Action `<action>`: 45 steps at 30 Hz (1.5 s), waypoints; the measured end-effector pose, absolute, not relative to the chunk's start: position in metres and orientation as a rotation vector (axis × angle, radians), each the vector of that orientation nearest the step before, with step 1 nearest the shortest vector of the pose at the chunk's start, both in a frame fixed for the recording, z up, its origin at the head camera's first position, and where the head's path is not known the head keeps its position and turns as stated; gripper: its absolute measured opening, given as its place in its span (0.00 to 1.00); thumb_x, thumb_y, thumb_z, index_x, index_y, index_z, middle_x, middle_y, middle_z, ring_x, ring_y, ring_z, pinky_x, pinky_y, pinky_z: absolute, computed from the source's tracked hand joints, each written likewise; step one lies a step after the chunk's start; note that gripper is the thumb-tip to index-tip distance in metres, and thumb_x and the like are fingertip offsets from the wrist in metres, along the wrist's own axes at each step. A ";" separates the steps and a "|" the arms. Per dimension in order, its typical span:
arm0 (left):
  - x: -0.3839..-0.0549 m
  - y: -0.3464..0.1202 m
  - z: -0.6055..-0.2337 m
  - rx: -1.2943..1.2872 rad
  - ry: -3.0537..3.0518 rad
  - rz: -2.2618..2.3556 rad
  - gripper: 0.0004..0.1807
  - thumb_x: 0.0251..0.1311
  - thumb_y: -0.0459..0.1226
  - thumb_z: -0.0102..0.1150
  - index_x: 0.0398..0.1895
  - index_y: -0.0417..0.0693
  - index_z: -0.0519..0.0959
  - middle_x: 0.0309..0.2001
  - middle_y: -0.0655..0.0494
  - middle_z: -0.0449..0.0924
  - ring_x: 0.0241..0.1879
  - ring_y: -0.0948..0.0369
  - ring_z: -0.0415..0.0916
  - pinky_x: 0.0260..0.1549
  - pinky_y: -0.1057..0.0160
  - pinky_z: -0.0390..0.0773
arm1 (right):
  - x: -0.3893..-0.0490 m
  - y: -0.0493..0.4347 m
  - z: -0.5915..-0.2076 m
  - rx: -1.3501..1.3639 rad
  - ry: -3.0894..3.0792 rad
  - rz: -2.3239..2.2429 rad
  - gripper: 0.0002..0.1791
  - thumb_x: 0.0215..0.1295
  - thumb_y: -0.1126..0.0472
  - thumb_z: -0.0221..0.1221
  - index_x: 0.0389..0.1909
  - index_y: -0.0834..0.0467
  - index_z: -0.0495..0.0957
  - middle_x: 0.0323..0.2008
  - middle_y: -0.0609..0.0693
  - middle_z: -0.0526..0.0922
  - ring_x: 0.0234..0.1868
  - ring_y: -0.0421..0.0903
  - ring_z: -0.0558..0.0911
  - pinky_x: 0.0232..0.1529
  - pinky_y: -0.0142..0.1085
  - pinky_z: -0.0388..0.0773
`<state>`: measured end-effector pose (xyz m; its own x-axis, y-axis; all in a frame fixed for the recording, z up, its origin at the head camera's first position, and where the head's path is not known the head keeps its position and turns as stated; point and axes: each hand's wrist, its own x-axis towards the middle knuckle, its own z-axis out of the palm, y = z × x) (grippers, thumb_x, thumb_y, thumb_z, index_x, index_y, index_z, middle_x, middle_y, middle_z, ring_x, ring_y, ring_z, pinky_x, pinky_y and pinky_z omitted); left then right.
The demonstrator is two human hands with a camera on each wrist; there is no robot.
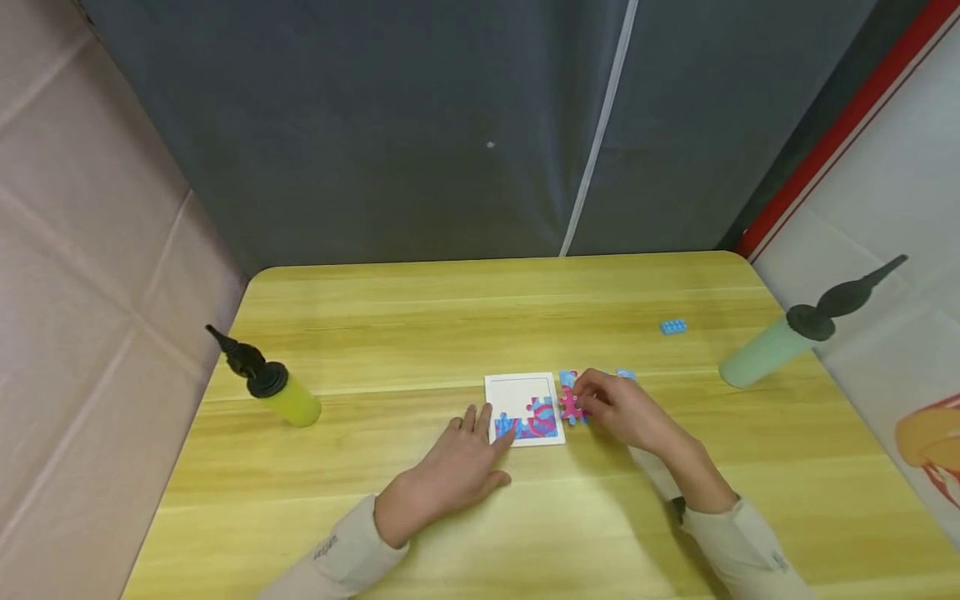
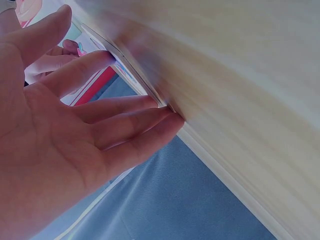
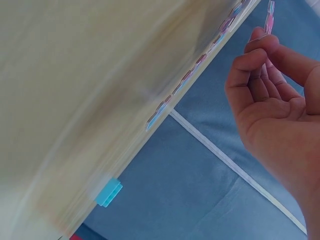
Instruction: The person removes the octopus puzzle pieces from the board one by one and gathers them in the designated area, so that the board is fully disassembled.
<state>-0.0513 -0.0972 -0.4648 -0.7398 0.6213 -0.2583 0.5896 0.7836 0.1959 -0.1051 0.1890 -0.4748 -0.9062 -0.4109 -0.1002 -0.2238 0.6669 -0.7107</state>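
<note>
A square white puzzle tray (image 1: pixel 516 387) lies on the table, with several joined pink and blue jigsaw pieces (image 1: pixel 542 423) along its near edge and right side. My left hand (image 1: pixel 459 462) rests at the tray's left edge, fingers straight, index fingertip over its near-left corner. In the left wrist view those fingertips (image 2: pixel 176 120) touch the tray's edge and the tabletop. My right hand (image 1: pixel 628 412) is just right of the tray, over loose pieces (image 1: pixel 567 408). Between thumb and index finger it pinches a puzzle piece (image 3: pixel 270 19), held up above the table in the right wrist view.
A small blue toy brick (image 1: pixel 673 327) lies farther back on the right. At the left stands a yellow bottle (image 1: pixel 296 404) with a black top, and at the right a pale green bottle (image 1: pixel 768 354) with a dark top. A grey curtain (image 1: pixel 375 133) hangs behind the table.
</note>
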 end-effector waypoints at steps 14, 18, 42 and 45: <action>-0.052 -0.097 -0.468 0.929 2.666 0.132 0.34 0.72 0.56 0.57 0.77 0.54 0.69 0.76 0.28 0.60 0.74 0.33 0.63 0.70 0.41 0.70 | -0.103 0.197 -0.475 -0.509 2.683 -1.064 0.07 0.71 0.72 0.58 0.43 0.59 0.80 0.33 0.48 0.85 0.33 0.41 0.79 0.35 0.29 0.77; -0.053 -0.097 -0.468 0.941 2.671 0.130 0.34 0.72 0.56 0.57 0.77 0.53 0.69 0.75 0.28 0.61 0.74 0.33 0.63 0.69 0.40 0.71 | -0.102 0.201 -0.475 -0.522 2.703 -1.053 0.07 0.71 0.72 0.59 0.42 0.58 0.81 0.33 0.47 0.85 0.34 0.40 0.79 0.36 0.30 0.78; -0.053 -0.097 -0.469 0.955 2.693 0.115 0.34 0.72 0.56 0.58 0.76 0.53 0.70 0.74 0.27 0.63 0.73 0.32 0.65 0.68 0.41 0.72 | -0.098 0.223 -0.476 -0.411 2.672 -1.037 0.07 0.73 0.71 0.56 0.44 0.59 0.80 0.37 0.49 0.85 0.37 0.43 0.80 0.38 0.30 0.79; -0.054 -0.097 -0.468 0.955 2.691 0.109 0.34 0.72 0.56 0.57 0.76 0.53 0.70 0.74 0.27 0.63 0.73 0.33 0.65 0.68 0.41 0.72 | -0.098 0.225 -0.476 -0.412 2.673 -1.034 0.07 0.73 0.72 0.56 0.44 0.59 0.80 0.36 0.49 0.85 0.36 0.42 0.79 0.37 0.30 0.79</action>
